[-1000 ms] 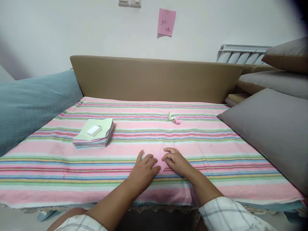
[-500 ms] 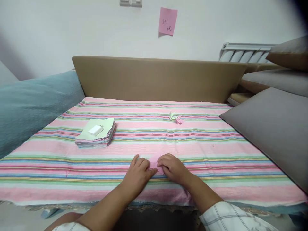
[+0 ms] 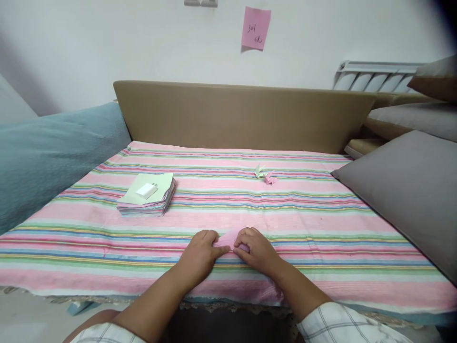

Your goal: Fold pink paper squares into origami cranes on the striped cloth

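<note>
A small sheet of pink paper lies on the striped cloth in front of me, its lower edge turned up in a fold. My left hand is closed at the paper's left side, thumb stretched along the lower edge. At the right side my right hand pinches the paper between thumb and curled fingers. Both thumb tips come close together at the paper's near edge. Part of the sheet is hidden under the fingers.
Left of my hands stands a stack of coloured paper with a white plug adapter on top. Further back sit a green folded paper crane and a pink one. Grey cushions border the right, a blue cushion the left.
Both hands have closed in on the pink paper, fingers curling and thumbs drawing to its near edge, which is now folded up. The view has shifted slightly left.
</note>
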Demonstrator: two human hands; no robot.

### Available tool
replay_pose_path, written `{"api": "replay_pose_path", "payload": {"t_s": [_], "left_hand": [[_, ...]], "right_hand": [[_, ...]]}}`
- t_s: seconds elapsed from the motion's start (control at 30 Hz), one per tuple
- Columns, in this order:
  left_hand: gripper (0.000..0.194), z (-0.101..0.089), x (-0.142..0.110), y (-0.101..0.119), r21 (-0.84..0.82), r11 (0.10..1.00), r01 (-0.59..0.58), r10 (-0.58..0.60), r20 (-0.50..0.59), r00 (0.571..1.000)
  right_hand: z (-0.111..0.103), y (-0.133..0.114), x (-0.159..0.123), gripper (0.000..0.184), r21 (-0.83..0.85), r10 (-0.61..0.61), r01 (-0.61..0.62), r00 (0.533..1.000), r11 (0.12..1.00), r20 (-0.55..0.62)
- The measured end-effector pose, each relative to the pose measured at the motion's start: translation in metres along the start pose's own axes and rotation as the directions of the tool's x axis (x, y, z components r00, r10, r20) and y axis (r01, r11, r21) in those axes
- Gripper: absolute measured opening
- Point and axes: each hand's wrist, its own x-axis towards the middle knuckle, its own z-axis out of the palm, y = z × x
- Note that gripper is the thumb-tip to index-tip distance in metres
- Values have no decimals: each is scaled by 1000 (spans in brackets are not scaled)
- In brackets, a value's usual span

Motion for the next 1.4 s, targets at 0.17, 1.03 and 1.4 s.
{"api": "replay_pose_path", "payload": {"t_s": [0.17,1.03,1.4], "left_hand": [[25,-10,-1,-5,52,998,29,-34,90,995],[31,-4,10,-1,-136,940,312,-315,4,949],[24,-11,12,-1,39,956,291,-293,90,952]], "right_hand": [[0,-2,0,4,-1,3,-3,1000,1000,2],[4,-5,0,13,-142,-7,9,1000,990,16],[1,-16,-2,29,-369,70,-37,995,929,77]]}}
